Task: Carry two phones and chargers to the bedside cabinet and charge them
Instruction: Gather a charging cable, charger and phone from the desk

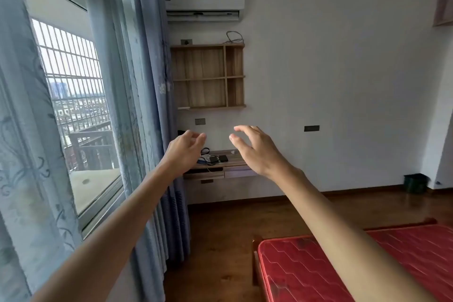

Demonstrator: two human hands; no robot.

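head view: both bare arms reach forward, level, across open room. left hand and right hand hang in the air with fingers loosely curled and thumbs apart from them, neither holding anything, a clear gap between the two.

behind that gap a small wooden wall desk with two flat drawer fronts carries the task's things: a dark flat rectangular phone, a second greyish slab just beside it, too small to tell what it is, and thin looped cables at the desk's left end, partly hidden by the left hand.

above it a pale socket sits on the smooth white wall, then a boxy wood-grain shelf of four square-edged bays. sheer blue curtain falls in soft folds beside the desk's left edge. glossy brown plank floor lies open between the desk and a red quilted mattress with a rounded corner, low right.
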